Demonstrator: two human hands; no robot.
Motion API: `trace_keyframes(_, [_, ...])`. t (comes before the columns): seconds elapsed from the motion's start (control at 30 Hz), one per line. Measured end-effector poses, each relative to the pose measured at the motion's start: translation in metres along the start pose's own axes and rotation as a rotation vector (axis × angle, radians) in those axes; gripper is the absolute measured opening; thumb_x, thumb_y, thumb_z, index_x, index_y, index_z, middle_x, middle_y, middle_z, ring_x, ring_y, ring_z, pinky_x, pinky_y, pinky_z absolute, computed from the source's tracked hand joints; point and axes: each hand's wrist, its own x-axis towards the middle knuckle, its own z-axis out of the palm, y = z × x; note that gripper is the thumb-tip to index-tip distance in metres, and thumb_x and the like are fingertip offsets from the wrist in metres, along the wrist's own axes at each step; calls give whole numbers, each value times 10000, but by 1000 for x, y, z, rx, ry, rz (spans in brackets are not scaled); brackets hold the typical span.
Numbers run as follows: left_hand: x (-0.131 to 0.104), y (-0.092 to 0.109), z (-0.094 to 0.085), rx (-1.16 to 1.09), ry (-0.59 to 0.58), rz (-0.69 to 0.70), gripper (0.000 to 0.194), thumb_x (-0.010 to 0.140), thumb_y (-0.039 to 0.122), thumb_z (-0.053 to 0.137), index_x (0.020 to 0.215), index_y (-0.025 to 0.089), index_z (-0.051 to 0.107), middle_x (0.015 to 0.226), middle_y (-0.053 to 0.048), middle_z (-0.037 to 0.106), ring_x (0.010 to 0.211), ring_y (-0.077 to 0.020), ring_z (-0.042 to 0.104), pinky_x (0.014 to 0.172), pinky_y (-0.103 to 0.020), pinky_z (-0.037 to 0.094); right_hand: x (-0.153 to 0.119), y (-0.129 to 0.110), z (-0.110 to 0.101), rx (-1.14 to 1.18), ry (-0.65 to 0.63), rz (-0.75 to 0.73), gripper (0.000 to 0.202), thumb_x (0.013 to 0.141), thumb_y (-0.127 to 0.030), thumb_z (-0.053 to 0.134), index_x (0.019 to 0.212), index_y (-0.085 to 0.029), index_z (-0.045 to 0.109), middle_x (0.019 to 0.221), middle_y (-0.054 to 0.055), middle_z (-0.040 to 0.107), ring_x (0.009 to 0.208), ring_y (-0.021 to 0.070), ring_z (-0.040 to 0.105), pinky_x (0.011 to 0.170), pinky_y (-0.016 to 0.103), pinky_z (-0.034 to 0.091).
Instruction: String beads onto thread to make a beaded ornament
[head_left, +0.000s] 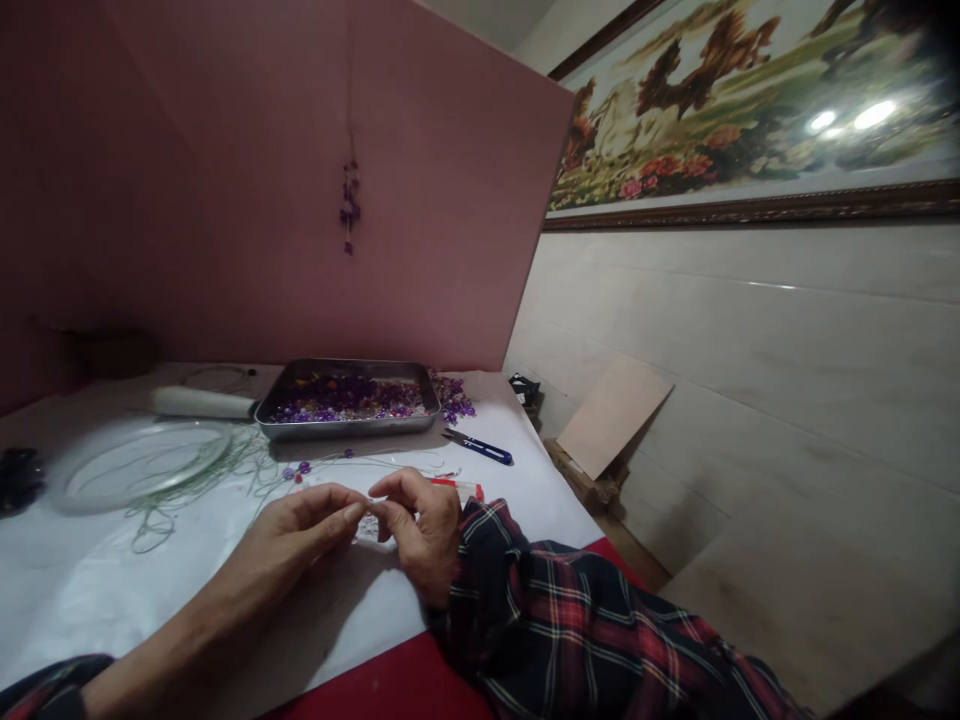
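Over the white tabletop (525, 490), nearer us than the bead tray (349, 428), our left hand (300, 525) and right hand (424, 530) pinch a tiny piece (369, 503) we can't identify: fine beadwork, seemingly, calling next for steadiness.

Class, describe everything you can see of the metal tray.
The tray is rectangular and shallow, with shiny grey, metal-looking walls and rounded corners. It rests flat on the white tabletop, near the pink panel. Beads, mostly purple, some orange, cover much of its floor. More lie by its right end; a pale handle points at its left end, contact unclear.
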Motion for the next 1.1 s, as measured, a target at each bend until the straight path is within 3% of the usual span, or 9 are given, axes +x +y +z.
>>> trace_keyframes(0.3, [0, 0, 2, -12, 11, 13, 307, 647, 474, 756, 672, 174, 697, 496, 37, 496, 452, -106, 380, 436, -224, 255, 1, -1, 1, -2, 6, 32, 99, 839, -220, 567, 805, -165, 642, 532, -43, 560, 477, 96, 542, 490, 196, 382])
trace_keyframes(0.6, [-1, 8, 1, 193, 155, 152, 318, 667, 508, 715, 583, 203, 678, 498, 39, 501, 499, -126, 409, 479, -242, 305, 1, -2, 0, -22, 11, 41, 110, 816, -203, 561, 775, -165, 656, 505, -49, 546, 452, 89, 512, 477, 195, 373])
trace_keyframes(0.7, [0, 8, 0, 186, 155, 159, 327, 665, 522, 713, 576, 208, 681, 463, 42, 496, 471, -122, 399, 461, -241, 302, 1, -4, 0, -24, 11, 57, 97, 806, -195, 560, 769, -164, 645, 502, -52, 544, 450, 87, 508, 476, 194, 371])
trace_keyframes(0.87, [-1, 5, 1, -63, 170, 66, 248, 667, 430, 770, 698, 188, 726, 499, 49, 554, 459, -77, 406, 420, -178, 301, 2, -5, -1, 43, -7, 110, 88, 801, -185, 550, 755, -164, 623, 502, -56, 543, 448, 81, 501, 468, 186, 375])
trace_keyframes(1.0, [0, 4, -2, -377, 188, -13, 270, 568, 146, 841, 808, 180, 722, 692, 1, 711, 592, -95, 600, 543, -158, 477, 4, 0, -3, 108, -3, 159, 94, 816, -215, 553, 783, -162, 623, 511, -55, 570, 428, 77, 489, 449, 182, 378])
trace_keyframes(1.1, [1, 2, -3, -447, 161, -5, 232, 595, 54, 790, 791, 155, 717, 749, -45, 752, 609, -118, 656, 588, -184, 544, 5, 3, -2, 120, 31, 152, 98, 810, -227, 569, 770, -157, 624, 499, -56, 574, 429, 78, 497, 456, 185, 385])
